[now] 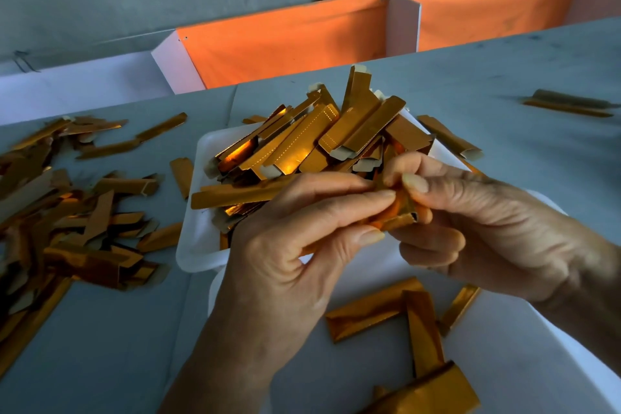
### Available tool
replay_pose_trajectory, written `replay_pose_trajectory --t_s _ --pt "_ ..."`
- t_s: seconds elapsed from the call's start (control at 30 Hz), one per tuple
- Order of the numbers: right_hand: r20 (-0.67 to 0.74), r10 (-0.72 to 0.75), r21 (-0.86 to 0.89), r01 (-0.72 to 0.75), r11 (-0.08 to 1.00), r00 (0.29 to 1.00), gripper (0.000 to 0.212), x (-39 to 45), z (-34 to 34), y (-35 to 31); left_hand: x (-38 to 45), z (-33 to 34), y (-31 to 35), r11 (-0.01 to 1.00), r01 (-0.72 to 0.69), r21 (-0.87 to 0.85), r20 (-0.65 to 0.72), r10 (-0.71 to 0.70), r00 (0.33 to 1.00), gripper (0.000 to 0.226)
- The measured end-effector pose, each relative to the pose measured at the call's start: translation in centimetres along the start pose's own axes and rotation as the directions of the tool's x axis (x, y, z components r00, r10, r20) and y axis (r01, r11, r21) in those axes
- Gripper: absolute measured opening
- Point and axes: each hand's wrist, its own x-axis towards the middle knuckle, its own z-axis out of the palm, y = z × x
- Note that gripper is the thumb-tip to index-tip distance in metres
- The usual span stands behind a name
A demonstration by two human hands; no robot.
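Both hands meet over the middle of the table on one long gold foil strip (235,193). My left hand (295,245) grips it between thumb and fingers, and the strip sticks out to the left. My right hand (487,232) pinches its right end, which is partly folded (398,220). Behind the hands a white tray (201,232) is heaped with several flat gold strips (319,134). Under my hands a second white tray (504,363) holds three folded gold pieces (376,309).
A loose pile of gold strips (77,222) covers the table's left side. A few more lie at the far right (568,104). An orange cloth divider (302,40) with white panels stands along the table's far edge, before a grey wall.
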Motion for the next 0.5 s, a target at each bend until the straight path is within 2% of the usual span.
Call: replay_pose_trajectory --t_s 0.07,0.13,0.23,0.27,0.4,0.43,0.5 --pt "-0.039 0.001 0.001 -0.001 1.000 0.999 0.015 0.2 -0.2 0.1 0.0 0.0 0.0 1.000 0.008 -0.006 -0.006 -0.008 1.000 0.024" --pt "-0.119 -0.029 -0.073 0.021 0.997 0.993 0.019 0.1 0.0 0.6 0.1 0.1 0.1 0.999 -0.002 -0.032 -0.004 0.002 1.000 0.025" --pt "-0.147 -0.018 0.036 0.024 0.999 0.989 0.027 -0.1 0.2 1.0 0.3 0.1 0.3 0.999 -0.016 -0.051 0.020 0.017 1.000 0.024" --pt "-0.170 -0.014 0.024 0.018 1.000 0.985 0.027 0.1 0.4 0.8 0.4 0.0 0.4 0.999 -0.018 -0.048 0.026 0.019 0.999 0.026" --pt "-0.332 -0.131 -0.385 -0.008 0.923 0.934 0.016 0.5 1.3 0.2 0.3 -0.1 0.6 0.996 -0.002 -0.085 0.023 0.004 1.000 0.025" --pt "-0.341 -0.150 -0.395 0.003 0.919 0.928 0.016 0.4 1.6 0.3 0.3 -0.1 0.6 0.995 0.006 -0.099 0.026 -0.004 1.000 0.024" --pt "-0.337 -0.164 -0.289 0.064 0.955 0.927 0.017 0.0 2.2 0.7 0.1 -0.1 0.5 0.993 0.035 -0.112 0.024 -0.033 0.999 0.023"
